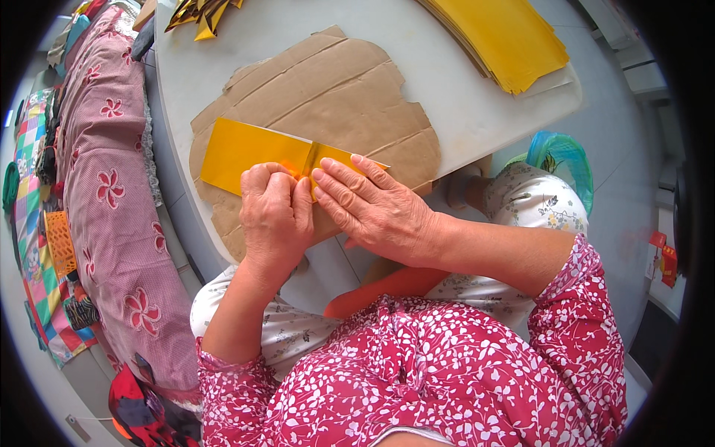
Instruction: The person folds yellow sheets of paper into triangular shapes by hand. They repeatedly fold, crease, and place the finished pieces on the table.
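A gold foil paper sheet (254, 151) lies on a brown cardboard piece (335, 95), with a raised crease across it near my fingertips. My left hand (276, 204) is curled, thumb and fingers pinching the paper at the crease. Flat on the sheet's right part rests my right hand (371, 209), its fingers extended and side by side, covering much of that end. The two hands nearly meet at the crease. Farther off, a stack of gold paper sheets (503, 42) lies at the table's upper right, and folded gold foil pieces (206, 17) lie at the upper left.
The pale table (463, 128) has its near edge at my knees. Beside it on the left stands a surface under a pink flowered cloth (111, 151). A bin with a blue-green plastic liner (575, 167) is on the floor to the right, past my knee.
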Tool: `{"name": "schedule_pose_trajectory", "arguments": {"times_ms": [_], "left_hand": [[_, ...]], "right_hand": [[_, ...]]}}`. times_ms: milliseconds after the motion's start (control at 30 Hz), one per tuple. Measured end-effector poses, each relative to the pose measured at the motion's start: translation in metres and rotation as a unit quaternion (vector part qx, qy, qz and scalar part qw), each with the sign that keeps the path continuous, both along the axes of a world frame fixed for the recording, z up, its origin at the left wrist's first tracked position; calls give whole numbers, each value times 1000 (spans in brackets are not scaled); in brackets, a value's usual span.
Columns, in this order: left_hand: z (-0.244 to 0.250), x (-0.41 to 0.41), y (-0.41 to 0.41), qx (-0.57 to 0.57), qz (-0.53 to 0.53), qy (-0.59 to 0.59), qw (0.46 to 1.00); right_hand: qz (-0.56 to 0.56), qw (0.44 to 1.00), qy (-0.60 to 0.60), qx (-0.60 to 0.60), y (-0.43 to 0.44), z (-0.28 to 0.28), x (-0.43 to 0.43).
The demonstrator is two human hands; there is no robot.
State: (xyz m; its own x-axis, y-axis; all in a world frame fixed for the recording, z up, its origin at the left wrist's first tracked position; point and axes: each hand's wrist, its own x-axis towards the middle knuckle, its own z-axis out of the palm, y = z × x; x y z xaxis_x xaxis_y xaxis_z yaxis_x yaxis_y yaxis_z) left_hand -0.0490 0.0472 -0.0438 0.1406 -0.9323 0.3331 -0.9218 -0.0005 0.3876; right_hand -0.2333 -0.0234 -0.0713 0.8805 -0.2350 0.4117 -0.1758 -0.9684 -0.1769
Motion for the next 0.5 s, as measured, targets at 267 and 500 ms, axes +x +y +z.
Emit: {"name": "schedule_pose_trajectory", "arguments": {"times_ms": [267, 500], "left_hand": [[2, 0, 1, -1, 1, 3, 1000], [0, 2, 0, -7, 0, 0, 1000]], "right_hand": [[0, 1000, 2, 3, 0, 3, 1], [1, 999, 25, -19, -1, 4, 1]]}}
